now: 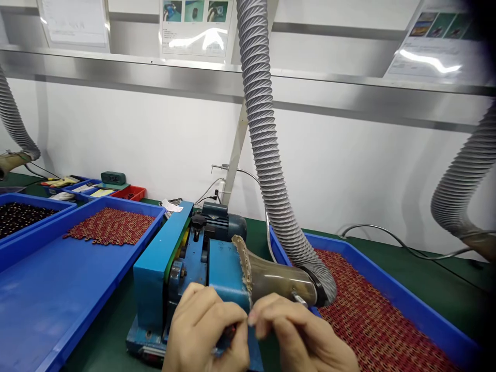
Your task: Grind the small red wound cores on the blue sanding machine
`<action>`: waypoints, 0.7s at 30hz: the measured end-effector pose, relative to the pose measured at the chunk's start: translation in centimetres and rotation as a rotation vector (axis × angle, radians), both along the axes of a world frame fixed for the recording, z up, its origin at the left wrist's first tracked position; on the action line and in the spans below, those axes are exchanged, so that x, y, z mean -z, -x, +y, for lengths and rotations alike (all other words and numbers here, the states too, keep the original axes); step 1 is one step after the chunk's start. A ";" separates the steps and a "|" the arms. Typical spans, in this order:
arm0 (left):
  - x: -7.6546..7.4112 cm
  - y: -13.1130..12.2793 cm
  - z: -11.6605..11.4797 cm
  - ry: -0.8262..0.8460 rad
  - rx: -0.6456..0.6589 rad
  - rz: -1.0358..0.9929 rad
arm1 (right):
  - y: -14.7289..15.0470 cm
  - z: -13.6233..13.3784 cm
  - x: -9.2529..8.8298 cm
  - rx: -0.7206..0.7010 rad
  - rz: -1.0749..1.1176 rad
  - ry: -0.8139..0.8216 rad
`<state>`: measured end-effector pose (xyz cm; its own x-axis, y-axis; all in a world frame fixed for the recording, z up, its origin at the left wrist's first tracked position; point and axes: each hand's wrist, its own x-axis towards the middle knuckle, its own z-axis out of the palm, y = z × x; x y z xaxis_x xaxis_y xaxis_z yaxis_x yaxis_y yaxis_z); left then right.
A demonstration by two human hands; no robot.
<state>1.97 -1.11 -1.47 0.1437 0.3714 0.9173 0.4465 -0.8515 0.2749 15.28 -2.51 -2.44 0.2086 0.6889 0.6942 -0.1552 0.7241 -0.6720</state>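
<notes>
Along the green workbench (445, 274), a blue tray (46, 294) at left holds only a small patch of red ring-shaped parts (110, 226) at its far end. At the blue bench grinder (186, 279), the left hand (201, 325) and right hand (298, 330) bring their fingertips (242, 316) together, pinching a small dark piece (229, 333) beside the clear dust hood (279, 279). At right, a blue tray (403, 289) lies thickly covered with red parts (372, 315).

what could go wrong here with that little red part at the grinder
Bare fingers are the main worry: the left hand pinches a small red part right by the belt grinder, with the right hand close, so a running belt could scrape them. The part is tiny and might slip into the machine. The dust hood has a crusted mouth and may draw poorly.
</notes>
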 end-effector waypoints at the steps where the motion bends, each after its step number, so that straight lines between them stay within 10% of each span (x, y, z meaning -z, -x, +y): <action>1: -0.2 0.0 -0.1 0.059 0.036 -0.043 | -0.2 0.1 0.0 0.074 -0.062 -0.082; 11: -0.9 0.5 -0.3 0.318 0.233 -0.087 | -1.1 1.0 -0.6 -0.012 -0.294 -0.218; 15: -0.6 0.4 -0.1 0.199 0.128 -0.029 | -0.4 0.7 0.4 0.169 -0.370 -0.296; 18: 0.0 0.4 0.0 -0.039 -0.042 0.122 | 0.3 0.2 0.8 0.200 -0.264 0.005; 21: 0.5 0.4 0.1 -0.180 -0.173 0.208 | 0.5 0.0 0.6 -0.234 -0.063 0.415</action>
